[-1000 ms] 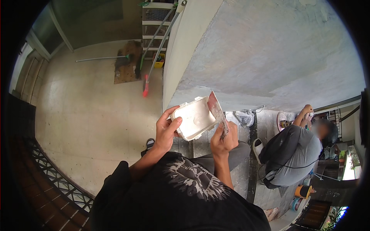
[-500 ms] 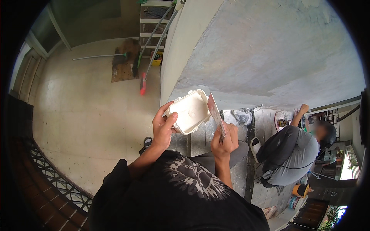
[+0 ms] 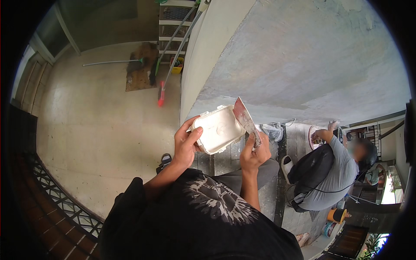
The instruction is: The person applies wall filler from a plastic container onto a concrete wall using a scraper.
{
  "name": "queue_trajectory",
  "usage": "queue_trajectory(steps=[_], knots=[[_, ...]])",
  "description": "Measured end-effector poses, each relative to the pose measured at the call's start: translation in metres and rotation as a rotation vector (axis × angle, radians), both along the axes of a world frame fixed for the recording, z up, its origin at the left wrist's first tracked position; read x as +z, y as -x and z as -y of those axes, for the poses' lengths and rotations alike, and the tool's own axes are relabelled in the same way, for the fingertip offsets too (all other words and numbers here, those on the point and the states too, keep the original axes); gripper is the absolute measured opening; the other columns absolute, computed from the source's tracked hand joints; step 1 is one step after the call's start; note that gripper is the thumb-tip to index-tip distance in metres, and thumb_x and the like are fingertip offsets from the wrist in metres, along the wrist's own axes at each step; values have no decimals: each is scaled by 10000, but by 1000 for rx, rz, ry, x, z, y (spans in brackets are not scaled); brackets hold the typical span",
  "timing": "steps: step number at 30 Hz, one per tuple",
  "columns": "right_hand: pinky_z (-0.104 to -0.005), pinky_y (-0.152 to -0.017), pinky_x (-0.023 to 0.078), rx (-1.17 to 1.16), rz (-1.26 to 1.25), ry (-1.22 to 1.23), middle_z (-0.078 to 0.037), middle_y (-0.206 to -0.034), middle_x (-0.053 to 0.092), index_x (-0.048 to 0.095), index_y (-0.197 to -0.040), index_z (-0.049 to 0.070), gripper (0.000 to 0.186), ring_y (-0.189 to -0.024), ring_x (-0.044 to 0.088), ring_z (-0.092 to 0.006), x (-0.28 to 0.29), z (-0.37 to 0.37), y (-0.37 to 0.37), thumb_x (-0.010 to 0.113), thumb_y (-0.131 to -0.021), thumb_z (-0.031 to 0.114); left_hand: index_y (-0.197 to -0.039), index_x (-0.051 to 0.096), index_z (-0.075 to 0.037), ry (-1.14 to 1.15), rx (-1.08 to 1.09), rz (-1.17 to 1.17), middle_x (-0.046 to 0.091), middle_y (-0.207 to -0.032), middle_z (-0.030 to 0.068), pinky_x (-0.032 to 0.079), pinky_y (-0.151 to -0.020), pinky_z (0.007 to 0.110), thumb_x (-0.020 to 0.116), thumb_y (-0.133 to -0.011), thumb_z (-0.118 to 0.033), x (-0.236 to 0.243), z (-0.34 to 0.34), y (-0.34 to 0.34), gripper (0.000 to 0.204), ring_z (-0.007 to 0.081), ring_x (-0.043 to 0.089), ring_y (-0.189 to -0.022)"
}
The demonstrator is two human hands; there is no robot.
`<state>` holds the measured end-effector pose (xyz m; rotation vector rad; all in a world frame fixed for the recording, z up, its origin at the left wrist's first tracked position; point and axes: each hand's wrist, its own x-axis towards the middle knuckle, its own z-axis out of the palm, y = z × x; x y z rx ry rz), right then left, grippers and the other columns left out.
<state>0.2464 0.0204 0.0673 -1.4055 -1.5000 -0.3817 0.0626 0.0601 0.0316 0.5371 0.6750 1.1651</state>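
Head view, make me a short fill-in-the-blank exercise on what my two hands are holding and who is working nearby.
1. The left hand holds a white rectangular plastic ____ coated with pale filler.
2. The right hand holds a flat metal putty knife, its blade resting against the tub's ____ edge.
3. A person in a grey shirt crouches on the ____ side of the picture.

Missing words: tub; right; right

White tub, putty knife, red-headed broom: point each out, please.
white tub [image 3: 216, 130], head view, on its pale inner face.
putty knife [image 3: 245, 118], head view, on the flat blade.
red-headed broom [image 3: 161, 99], head view, on its red head.
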Motion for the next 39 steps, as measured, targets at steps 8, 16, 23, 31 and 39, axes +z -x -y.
queue_trajectory(steps=[8, 16, 23, 31, 39], knots=[[-312, -649, 478, 99, -43, 67, -133, -811, 670, 695, -967, -54, 121, -710, 616, -237, 14, -1, -4, 634, -889, 17, -1366, 410, 58, -7, -31, 106, 624, -1153, 190, 630, -664, 363, 557, -947, -169, 6, -6, 7, 498, 238, 686, -962], [-331, -736, 456, 227, -8, 147, -93, -914, 729, 721, -963, 5, 137, -748, 578, -231, 24, 1, 4, 687, -831, 7, -1364, 418, 56, -31, -26, 97, 616, -1175, 178, 627, -705, 366, 555, -946, -167, 9, -11, 12, 493, 225, 683, -965], [-322, -743, 428, 303, 37, 183, -75, -905, 729, 730, -961, 33, 163, -743, 544, -226, 35, 9, 10, 705, -802, 14, -1372, 411, 53, -60, -28, 65, 619, -1157, 173, 622, -705, 348, 558, -944, -185, 10, -12, 16, 512, 215, 679, -958], [-308, -743, 400, 96, 104, 146, -34, -999, 727, 736, -980, 65, 321, -794, 475, -222, 35, 10, -4, 726, -675, -36, -1382, 390, 71, -114, -41, 39, 621, -1166, 175, 607, -735, 337, 575, -930, -194, 7, -18, 17, 555, 211, 668, -996], [-312, -769, 378, 199, 48, 248, -13, -953, 736, 747, -961, 83, 293, -774, 470, -211, 35, 13, -2, 726, -681, 3, -1376, 401, 73, -134, -39, 71, 635, -1136, 157, 561, -741, 282, 588, -918, -180, 9, -19, 17, 556, 174, 666, -952]])
